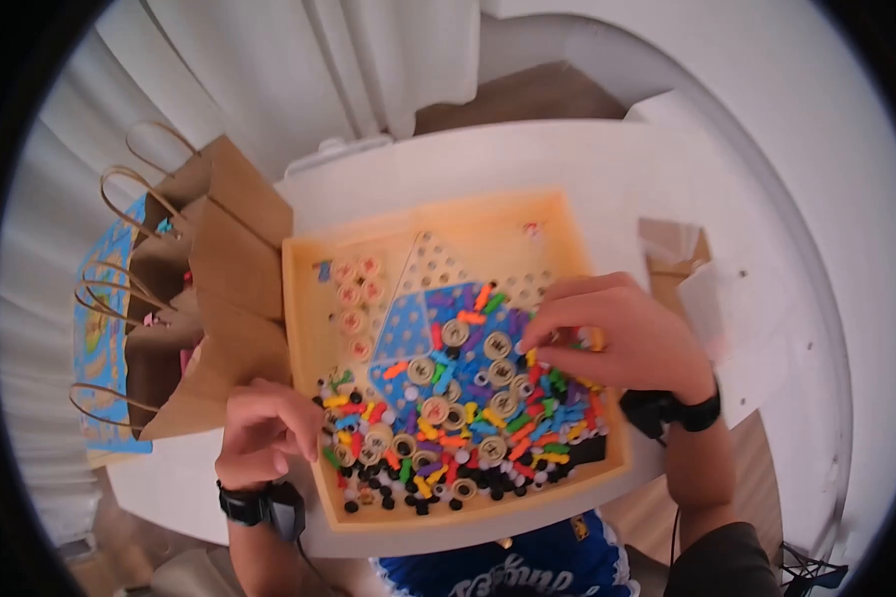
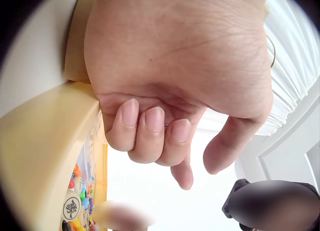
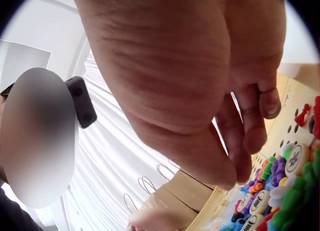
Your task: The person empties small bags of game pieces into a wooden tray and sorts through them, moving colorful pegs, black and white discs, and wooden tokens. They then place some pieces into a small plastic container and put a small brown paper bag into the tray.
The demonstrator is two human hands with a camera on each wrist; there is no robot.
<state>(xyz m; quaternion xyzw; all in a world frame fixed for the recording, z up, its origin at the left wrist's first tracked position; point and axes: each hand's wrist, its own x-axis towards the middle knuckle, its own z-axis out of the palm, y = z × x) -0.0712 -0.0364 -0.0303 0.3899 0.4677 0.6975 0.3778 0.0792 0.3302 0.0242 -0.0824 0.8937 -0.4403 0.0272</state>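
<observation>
A shallow wooden tray point(image 1: 304, 398) holds a heap of small coloured pegs, black and white pieces and round Chinese chess discs point(image 1: 435, 409). Over the right part of the heap hovers my right hand point(image 1: 617, 333), thumb and fingertips close together and pointing down at the pieces. In the right wrist view nothing shows between its thumb and fingers. My left hand point(image 1: 269, 428) is at the tray's left rim, its fingers loosely bent and holding nothing. Several chess discs point(image 1: 351, 294) lie in two columns in the tray's upper left.
Brown paper bags point(image 1: 234, 269) with handles stand against the tray's left side, a blue printed sheet point(image 1: 110, 328) behind them. To the right of the tray lies a plastic-and-brown packet point(image 1: 682, 259) on the white table point(image 1: 448, 149). A perforated star game board point(image 1: 433, 259) shows under the pieces.
</observation>
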